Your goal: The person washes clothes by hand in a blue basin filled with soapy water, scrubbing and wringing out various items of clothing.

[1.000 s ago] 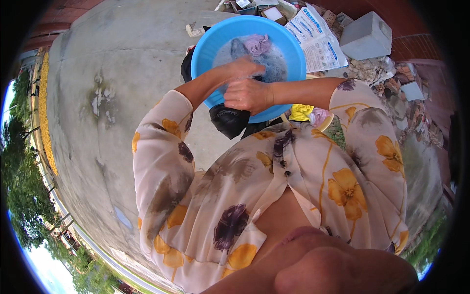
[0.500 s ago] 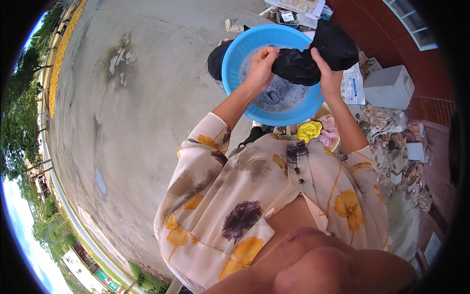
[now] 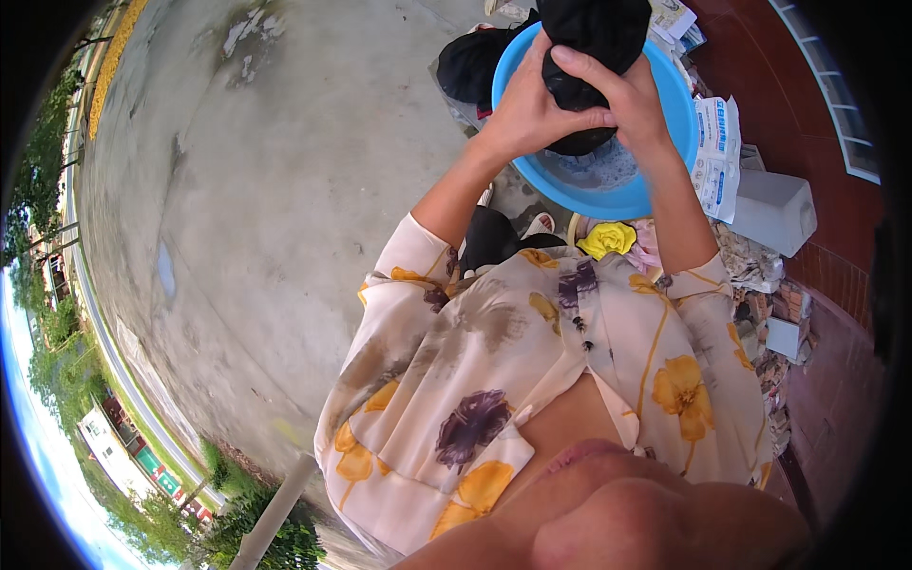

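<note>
Both my hands grip a wet-looking black cloth garment (image 3: pixel 597 33) above a round blue basin (image 3: pixel 674 100). My left hand (image 3: pixel 532 109) is wrapped round its lower part from the left. My right hand (image 3: pixel 622 100) closes on it from the right, and the thumbs come close together. The garment bulges upward past the hands, and a dark lower part hangs beneath them. Its exact kind cannot be made out. Sudsy water (image 3: pixel 598 169) shows in the basin under my hands; the bunched cloth hides much of the inside.
Left of the basin lies a pile of black clothing (image 3: pixel 472 68). Nearer me are a yellow cloth (image 3: pixel 608 239) and a pink cloth (image 3: pixel 646 247). A white printed bag (image 3: pixel 717 157), a pale boxy container (image 3: pixel 774 211) and broken bricks (image 3: pixel 788 304) stand along the red wall (image 3: pixel 760 85).
The garment, earlier stretched sideways between my hands, is now bunched upright. My hands have come together round it. The view has shifted, so the basin appears farther right and higher.
</note>
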A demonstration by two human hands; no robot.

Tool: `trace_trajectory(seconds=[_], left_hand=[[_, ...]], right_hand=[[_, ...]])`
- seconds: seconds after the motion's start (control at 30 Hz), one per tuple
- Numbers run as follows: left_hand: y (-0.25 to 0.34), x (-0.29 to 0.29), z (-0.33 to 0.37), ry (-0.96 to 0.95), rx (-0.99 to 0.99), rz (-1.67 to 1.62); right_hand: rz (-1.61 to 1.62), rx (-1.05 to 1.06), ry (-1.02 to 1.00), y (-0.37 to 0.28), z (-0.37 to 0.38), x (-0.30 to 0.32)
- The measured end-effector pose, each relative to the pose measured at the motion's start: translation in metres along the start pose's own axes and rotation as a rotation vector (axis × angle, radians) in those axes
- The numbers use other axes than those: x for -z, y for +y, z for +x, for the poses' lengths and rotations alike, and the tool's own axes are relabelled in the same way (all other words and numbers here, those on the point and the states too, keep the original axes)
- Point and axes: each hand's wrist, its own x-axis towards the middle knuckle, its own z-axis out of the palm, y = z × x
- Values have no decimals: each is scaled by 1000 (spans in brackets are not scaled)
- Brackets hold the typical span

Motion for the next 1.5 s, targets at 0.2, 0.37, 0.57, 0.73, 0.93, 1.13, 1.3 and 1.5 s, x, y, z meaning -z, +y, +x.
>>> trace_trajectory(seconds=[0.2,0.37,0.57,0.73,0.93,1.13,1.3,1.5], left_hand=[[-47,91,-27,251,245,-206],[-127,168,-67,537,458,-202],[-225,224,-140,627,762,-293],[-270,242,-186,673,912,-300],[-320,246,-223,705,997,-220],[-348,239,-243,681,1115,-163],[-366,226,-243,622,1174,-122],[-390,218,-246,689,1202,-123]], right_hand=[[-367,277,-133,19,48,-115],[-312,143,27,117,78,-220],[-40,-328,-188,242,107,-277],[295,-835,-141,328,128,-267],[-1104,-742,-259,435,154,-201],[-1674,-170,-726,538,198,-166],[-1945,62,-915,592,222,-147],[-1870,458,-901,596,246,-110]])
